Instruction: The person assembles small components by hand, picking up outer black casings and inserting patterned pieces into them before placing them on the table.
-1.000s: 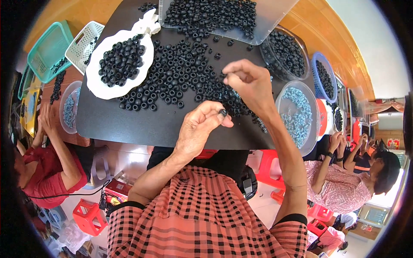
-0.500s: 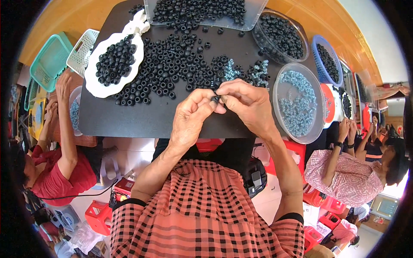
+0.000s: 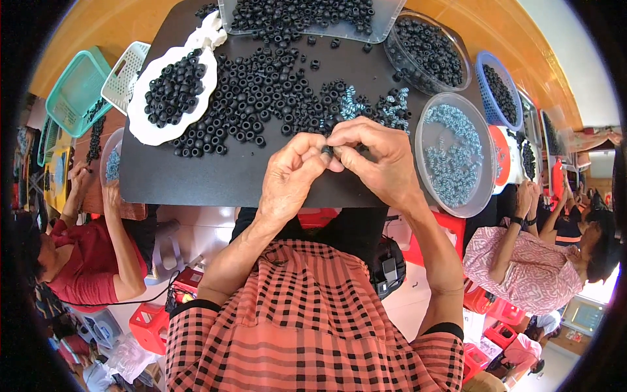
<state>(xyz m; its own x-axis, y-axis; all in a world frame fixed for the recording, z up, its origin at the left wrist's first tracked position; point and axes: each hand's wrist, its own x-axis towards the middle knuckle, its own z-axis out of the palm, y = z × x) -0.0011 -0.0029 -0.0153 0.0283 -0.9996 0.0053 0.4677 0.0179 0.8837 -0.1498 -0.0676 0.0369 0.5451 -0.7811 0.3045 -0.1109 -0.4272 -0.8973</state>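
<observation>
My left hand (image 3: 287,173) is closed, its thumb and finger pinching a small round black piece (image 3: 327,150) with a bluish tint at its edge. My right hand (image 3: 379,160) meets it at the fingertips, also pinched; what lies between those fingers is hidden. Just beyond both hands, a heap of black bead-like pieces with holes (image 3: 261,98) spreads over the dark table (image 3: 215,183). Small light-blue ridged pieces (image 3: 351,104) lie among them. Beside my right hand stands a round clear tub (image 3: 488,183) holding many more of the light-blue pieces.
A white scalloped dish (image 3: 147,130) of black pieces stands at left. Farther off are a clear bin (image 3: 313,36) and a round clear container (image 3: 467,72), both holding black pieces. A blue basket (image 3: 516,117) is at right. Co-workers sit on both sides, one in a red shirt (image 3: 85,261).
My hands stay pinched together in nearly the same place. At left, the co-worker in red has lowered an arm toward the near side of their table.
</observation>
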